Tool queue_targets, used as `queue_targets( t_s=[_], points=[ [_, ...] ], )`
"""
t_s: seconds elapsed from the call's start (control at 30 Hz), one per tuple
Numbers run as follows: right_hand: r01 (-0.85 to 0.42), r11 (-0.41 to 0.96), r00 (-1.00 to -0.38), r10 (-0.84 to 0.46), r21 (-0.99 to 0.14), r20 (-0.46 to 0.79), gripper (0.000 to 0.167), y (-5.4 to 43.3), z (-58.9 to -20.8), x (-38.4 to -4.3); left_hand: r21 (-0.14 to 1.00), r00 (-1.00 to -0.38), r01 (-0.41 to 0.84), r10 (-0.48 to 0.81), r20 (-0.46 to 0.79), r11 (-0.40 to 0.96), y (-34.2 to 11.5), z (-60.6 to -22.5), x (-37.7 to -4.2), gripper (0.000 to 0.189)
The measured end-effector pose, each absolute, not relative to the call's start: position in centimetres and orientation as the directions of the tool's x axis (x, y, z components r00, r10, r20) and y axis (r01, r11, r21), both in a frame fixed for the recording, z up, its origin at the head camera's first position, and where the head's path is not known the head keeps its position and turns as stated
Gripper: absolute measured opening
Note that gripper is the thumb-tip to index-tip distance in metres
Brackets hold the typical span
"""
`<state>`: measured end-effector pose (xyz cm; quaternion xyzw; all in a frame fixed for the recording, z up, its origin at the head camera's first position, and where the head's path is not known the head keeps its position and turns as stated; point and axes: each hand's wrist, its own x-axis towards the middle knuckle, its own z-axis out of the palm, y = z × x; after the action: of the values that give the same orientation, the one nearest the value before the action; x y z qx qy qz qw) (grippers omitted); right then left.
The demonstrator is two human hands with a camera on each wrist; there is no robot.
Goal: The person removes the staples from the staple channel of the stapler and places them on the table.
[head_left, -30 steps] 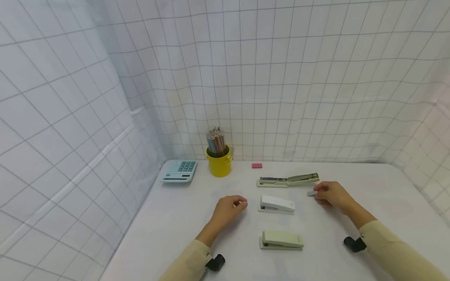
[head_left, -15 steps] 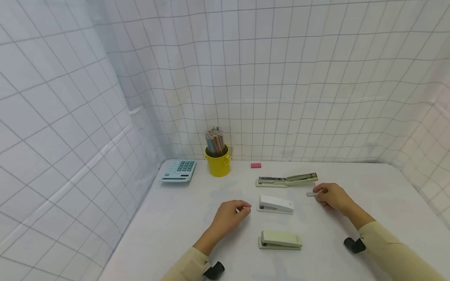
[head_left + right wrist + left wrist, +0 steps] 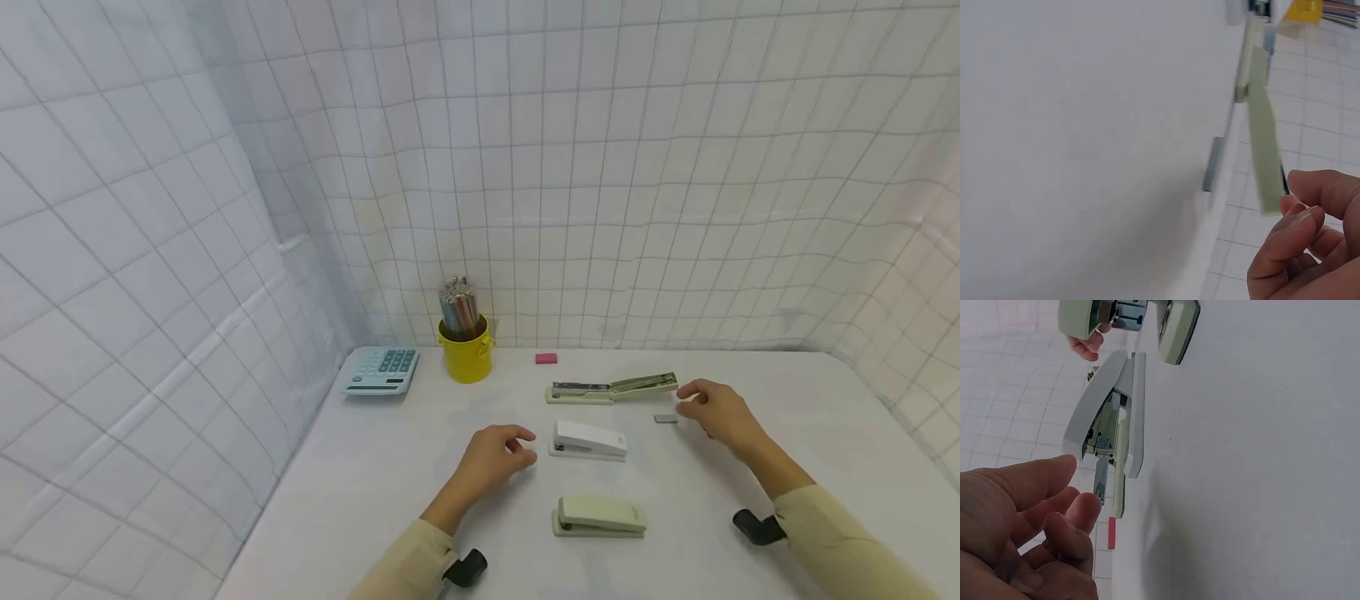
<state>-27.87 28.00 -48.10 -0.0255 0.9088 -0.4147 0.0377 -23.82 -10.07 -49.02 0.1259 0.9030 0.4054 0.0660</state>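
My left hand (image 3: pixel 497 458) hovers over the table left of the white stapler (image 3: pixel 588 439), fingers loosely bent with a gap between thumb and forefinger, holding nothing. Beyond the white stapler lies a pale green stapler (image 3: pixel 581 392), swung open flat, its lid (image 3: pixel 1264 150) pointing right. My right hand (image 3: pixel 716 412) is at the tip of that lid, thumb and forefinger apart; in the right wrist view the fingertips are right at the lid's end. A short grey strip of staples (image 3: pixel 665 418) lies on the table beside the right hand, free of the fingers. Closest to me is another pale green stapler (image 3: pixel 599 516), closed.
At the back left stand a light blue calculator (image 3: pixel 382 372) and a yellow bucket (image 3: pixel 468 362) full of pencils (image 3: pixel 459 307). A pink eraser (image 3: pixel 546 358) lies near the back edge. Gridded white cloth (image 3: pixel 562 183) hangs behind and at the sides.
My right hand has let go of the staple strip, leaving it on the table, and has moved up to the open stapler's lid. The left hand has shifted slightly right, its fingers spreading a little.
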Motion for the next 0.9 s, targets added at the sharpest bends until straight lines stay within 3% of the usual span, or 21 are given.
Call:
queue_targets(
  t_s=[0.23, 0.37, 0.6, 0.9],
  points=[
    [-0.139, 0.549, -0.973, -0.229, -0.824, 0.012, 0.042, 24.0, -46.2, -27.7, 0.784, -0.963, 0.097, 0.258, -0.083, 0.614, -8.5, -50.4, -25.9, 0.045],
    [-0.205, 0.535, -0.95, -0.309, -0.82, 0.036, 0.04, 21.2, -45.7, -27.4, 0.79, -0.959, 0.11, 0.272, -0.074, 0.604, -7.5, -50.7, -26.6, 0.043],
    [-0.299, 0.574, -0.935, -0.336, -0.762, 0.115, 0.025, 17.7, -45.8, -27.3, 0.784, -0.959, 0.1, 0.27, -0.088, 0.612, -6.4, -50.6, -26.9, 0.038],
    [-0.401, 0.583, -0.887, -0.44, -0.707, 0.141, 0.031, 15.7, -46.3, -27.3, 0.753, -0.955, 0.162, 0.293, -0.043, 0.638, -5.6, -51.0, -27.0, 0.032]
  ],
)
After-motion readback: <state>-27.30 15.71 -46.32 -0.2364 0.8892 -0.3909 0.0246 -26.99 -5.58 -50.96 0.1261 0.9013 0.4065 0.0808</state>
